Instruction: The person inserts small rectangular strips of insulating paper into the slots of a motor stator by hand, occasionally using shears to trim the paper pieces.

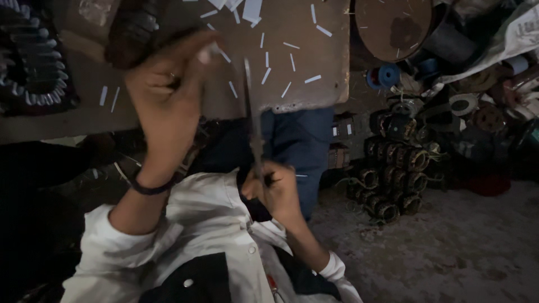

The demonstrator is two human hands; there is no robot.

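- Left hand point(168, 95) raised near the top left of the view, fingers curled shut around a dark, rounded object point(132, 33) at the edge of the brown worktable point(303, 56); what that object is, blurred and too dark to tell.
- Dark band point(150, 188) around the left wrist, white sleeve point(106, 235) pushed up the forearm.
- Right hand point(275, 188) lower and near the middle, closed in a fist around the bottom end of a thin metal tool point(252, 123).
- Tool upright, slightly tilted, running from the fist up past the table edge, its tip over the tabletop; blurred, exact kind not clear.
- Small white paper strips point(266, 74) scattered across the tabletop, between and above the two hands.
- Round wound stator point(28, 62) with pale coil ends at the far left, on the same surface.
- Blue trouser leg point(303, 146) below the table edge, behind the right hand.
- Stack of dark motor windings point(393, 179) on the grey floor point(449, 241) to the right, well apart from both hands.
- Round brown disc point(393, 28) at the top right, just beside the table; blue spool point(388, 74) beneath it.
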